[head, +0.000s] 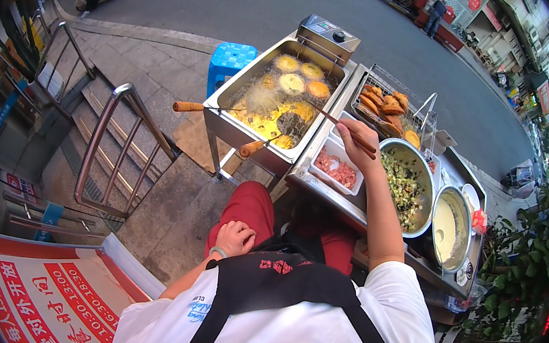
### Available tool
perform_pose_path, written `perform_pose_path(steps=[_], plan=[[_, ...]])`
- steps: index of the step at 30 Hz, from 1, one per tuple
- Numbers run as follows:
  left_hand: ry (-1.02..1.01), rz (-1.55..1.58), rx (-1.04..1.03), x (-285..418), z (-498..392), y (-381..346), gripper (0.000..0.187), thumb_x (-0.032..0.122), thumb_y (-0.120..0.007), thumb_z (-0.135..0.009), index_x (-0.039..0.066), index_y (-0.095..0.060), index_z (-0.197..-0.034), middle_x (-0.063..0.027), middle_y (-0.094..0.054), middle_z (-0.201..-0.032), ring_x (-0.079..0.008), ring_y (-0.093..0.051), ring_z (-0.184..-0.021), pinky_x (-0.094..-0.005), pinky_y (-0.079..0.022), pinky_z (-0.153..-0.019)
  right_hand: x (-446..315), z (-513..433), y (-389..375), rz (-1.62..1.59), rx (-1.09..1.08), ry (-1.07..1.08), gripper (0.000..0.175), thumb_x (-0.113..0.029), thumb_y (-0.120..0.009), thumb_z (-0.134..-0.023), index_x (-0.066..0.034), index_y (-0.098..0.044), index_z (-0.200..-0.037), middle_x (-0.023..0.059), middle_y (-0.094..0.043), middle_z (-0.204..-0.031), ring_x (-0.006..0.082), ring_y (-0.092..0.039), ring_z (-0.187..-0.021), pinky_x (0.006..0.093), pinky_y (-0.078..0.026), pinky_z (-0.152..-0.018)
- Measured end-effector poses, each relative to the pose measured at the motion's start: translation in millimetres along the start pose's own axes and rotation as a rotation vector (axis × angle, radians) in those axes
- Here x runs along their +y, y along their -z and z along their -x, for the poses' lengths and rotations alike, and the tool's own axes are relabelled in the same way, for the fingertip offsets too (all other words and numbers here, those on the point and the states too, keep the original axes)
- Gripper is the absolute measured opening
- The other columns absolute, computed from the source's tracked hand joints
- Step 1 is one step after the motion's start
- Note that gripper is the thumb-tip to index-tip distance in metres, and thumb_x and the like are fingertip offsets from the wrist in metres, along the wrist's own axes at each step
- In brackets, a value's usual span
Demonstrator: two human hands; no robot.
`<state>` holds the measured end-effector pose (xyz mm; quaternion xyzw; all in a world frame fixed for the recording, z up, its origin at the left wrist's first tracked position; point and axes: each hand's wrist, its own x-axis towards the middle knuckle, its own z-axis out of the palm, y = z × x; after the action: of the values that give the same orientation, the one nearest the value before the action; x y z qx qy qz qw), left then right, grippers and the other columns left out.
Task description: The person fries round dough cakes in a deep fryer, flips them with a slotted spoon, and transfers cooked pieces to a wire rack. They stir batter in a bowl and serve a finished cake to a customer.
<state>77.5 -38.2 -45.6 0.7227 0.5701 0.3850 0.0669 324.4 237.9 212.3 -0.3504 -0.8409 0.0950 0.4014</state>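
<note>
My right hand (pixel 359 143) grips a pair of long wooden chopsticks (pixel 329 116), their tips reaching over the right side of a steel deep fryer (pixel 296 161). Several round yellow fritters (pixel 292 84) float in its bubbling oil; the lower half holds yellow foam and two wooden-handled tools (pixel 252 148). Below my right hand is a white tray of chopped pink meat (pixel 338 171). My left hand (pixel 236 238) rests on my red-trousered thigh, fingers loosely curled, with nothing visible in it.
Right of the fryer stand a wire basket of browned fritters (pixel 392 106), a steel bowl of chopped greens (pixel 400 186) and a pot of pale batter (pixel 446 226). A blue stool (pixel 231 60) is behind the fryer's left side. A metal handrail (pixel 105 137) borders steps at left.
</note>
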Motion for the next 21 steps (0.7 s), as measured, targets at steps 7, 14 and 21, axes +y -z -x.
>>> perform_pose_path(steps=[7,14,21], plan=[[0.247,0.094,-0.094,-3,-18,-4,0.005,0.02,-0.073,-0.082,0.018,-0.074,-0.086,-0.0037,-0.065,-0.086,-0.0272,-0.065,-0.083,-0.0408,-0.053,-0.073,-14,58,0,-0.077,0.148,-0.123,0.019,-0.017,-0.069,-0.096,-0.0005,-0.073,-0.105,0.0173,-0.073,-0.098,0.0302,-0.072,-0.089,0.0358,-0.056,-0.081],[0.172,-0.079,-0.075,7,-21,-11,0.006,0.022,-0.073,-0.081,0.018,-0.072,-0.086,-0.0053,-0.063,-0.084,-0.0292,-0.063,-0.081,-0.0436,-0.053,-0.07,-8,81,13,-0.055,0.16,-0.223,0.019,-0.018,-0.07,-0.096,-0.0017,-0.073,-0.105,0.0171,-0.074,-0.096,0.0295,-0.072,-0.087,0.0361,-0.056,-0.078],[0.146,-0.233,-0.093,27,-31,-28,0.01,0.027,-0.073,-0.078,0.018,-0.072,-0.084,-0.006,-0.061,-0.084,-0.0298,-0.062,-0.08,-0.0462,-0.05,-0.066,16,-11,-6,-0.271,0.134,-0.277,0.022,-0.021,-0.07,-0.098,0.0008,-0.073,-0.1,0.0091,-0.074,-0.081,0.0147,-0.071,-0.068,0.0276,-0.053,-0.062]])
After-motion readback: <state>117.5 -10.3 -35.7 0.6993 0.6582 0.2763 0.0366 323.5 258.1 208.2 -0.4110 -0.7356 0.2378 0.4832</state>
